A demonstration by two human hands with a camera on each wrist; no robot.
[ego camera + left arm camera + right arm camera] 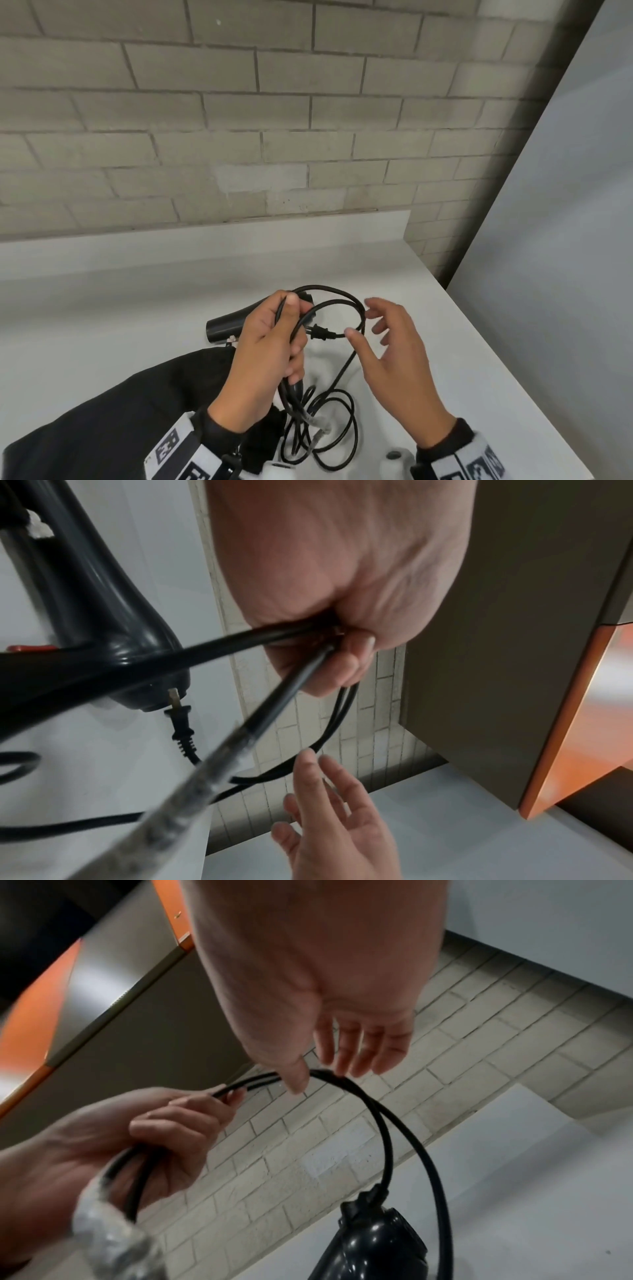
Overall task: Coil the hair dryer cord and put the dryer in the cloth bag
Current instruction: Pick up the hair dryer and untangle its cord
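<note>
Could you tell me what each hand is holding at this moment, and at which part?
The left hand grips the cord, fist closed round several gathered strands. The right hand holds nothing; its fingers are spread beside the loop.

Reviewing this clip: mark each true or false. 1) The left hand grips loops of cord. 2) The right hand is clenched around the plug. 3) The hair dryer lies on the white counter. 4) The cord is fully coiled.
1) True: the left hand grips several strands of the cord.
2) False: the right hand is open, fingers spread beside the loop; the plug hangs free.
3) True: the hair dryer lies on the counter.
4) False: loose cord lies on the counter.
</note>
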